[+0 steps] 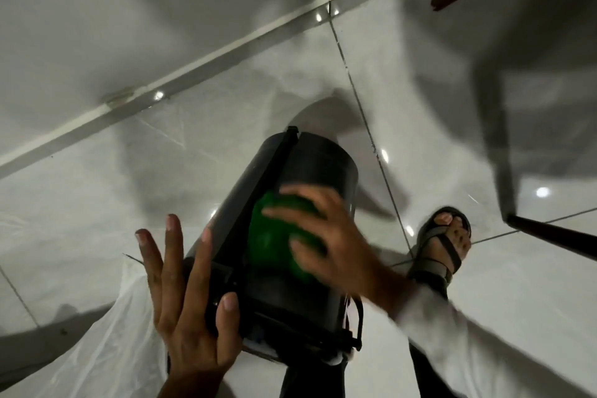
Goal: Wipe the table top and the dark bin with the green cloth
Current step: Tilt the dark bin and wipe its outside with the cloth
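in the head view we have the dark bin (300,213) tilted over above the tiled floor (452,126), its closed bottom pointing away from us and its rim end near our body. our left hand (190,297) is spread open, palm and thumb braced against the bin's side near the rim, supporting rather than clasping it. our right hand (326,236) presses the green cloth (274,236) flat on the bin's wall, fingers curled over it; the blur suggests a wiping stroke.

we judge the main risk is the bin slipping off the open left palm if the right hand pushes hard, or rolling toward the sandalled foot (442,245).

the bin's inside is hidden from us, so we cannot tell what it holds. a clear plastic sheet (97,333) lies just beside it.
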The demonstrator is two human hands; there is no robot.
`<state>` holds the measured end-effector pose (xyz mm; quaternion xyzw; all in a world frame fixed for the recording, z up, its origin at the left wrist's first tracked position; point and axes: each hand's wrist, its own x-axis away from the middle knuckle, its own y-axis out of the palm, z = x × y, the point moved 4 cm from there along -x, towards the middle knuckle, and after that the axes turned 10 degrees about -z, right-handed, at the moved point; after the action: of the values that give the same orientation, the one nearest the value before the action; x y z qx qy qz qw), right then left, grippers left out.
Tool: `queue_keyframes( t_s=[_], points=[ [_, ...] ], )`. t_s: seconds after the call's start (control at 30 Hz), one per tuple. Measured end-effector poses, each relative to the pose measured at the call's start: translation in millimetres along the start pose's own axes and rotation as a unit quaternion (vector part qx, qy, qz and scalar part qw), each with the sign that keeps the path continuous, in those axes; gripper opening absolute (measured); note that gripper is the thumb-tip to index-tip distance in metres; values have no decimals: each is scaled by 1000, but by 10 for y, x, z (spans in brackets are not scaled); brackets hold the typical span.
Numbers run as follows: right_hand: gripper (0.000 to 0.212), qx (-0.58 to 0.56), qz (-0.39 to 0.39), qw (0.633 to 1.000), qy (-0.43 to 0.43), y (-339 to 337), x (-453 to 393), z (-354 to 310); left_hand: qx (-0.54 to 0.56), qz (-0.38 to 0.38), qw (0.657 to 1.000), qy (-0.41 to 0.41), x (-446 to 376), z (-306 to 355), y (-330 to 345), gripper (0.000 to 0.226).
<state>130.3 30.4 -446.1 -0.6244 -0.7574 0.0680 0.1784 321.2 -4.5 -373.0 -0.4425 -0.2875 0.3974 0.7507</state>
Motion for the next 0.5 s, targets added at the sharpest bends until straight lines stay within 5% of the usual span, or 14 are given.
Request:
queue_keyframes(
  t_s=[0.17,0.37,0.5],
  points=[
    [39,-114,97,949,276,-431,-846,1073,8,10,1000,3,-108,20,1,57],
    [47,-116,23,993,2,205,125,-458,33,11,998,-51,37,-65,-32,58],
    [48,-56,33,998,24,96,203,7,51,7,996,-76,280,-103,-31,59]
  ],
)
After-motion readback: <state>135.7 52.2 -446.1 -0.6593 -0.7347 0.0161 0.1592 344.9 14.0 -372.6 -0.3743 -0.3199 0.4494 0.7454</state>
